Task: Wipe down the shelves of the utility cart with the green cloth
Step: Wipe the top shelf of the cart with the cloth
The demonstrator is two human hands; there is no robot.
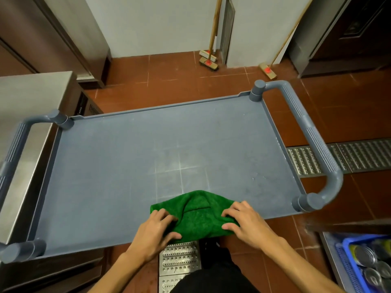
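At the bottom centre of the frame, dark trousers (211,280) are seen over a steel floor grate (179,256). Just above, the green cloth (196,216) is held bunched on the near edge of the top shelf (148,155) of the utility cart (317,140). Its left side is gripped by the left hand (156,229) and its right side by the right hand (247,220), fingers curled over the top and thumbs at the near edge. It is probably being gathered into a pad for wiping. The shelf beyond is marked with pale streaks, so wiping is judged barely begun; the lower shelves are hidden. At the lower right, cans are kept in a blue crate (351,261). At the top, brushes (208,62) are leant against the wall.
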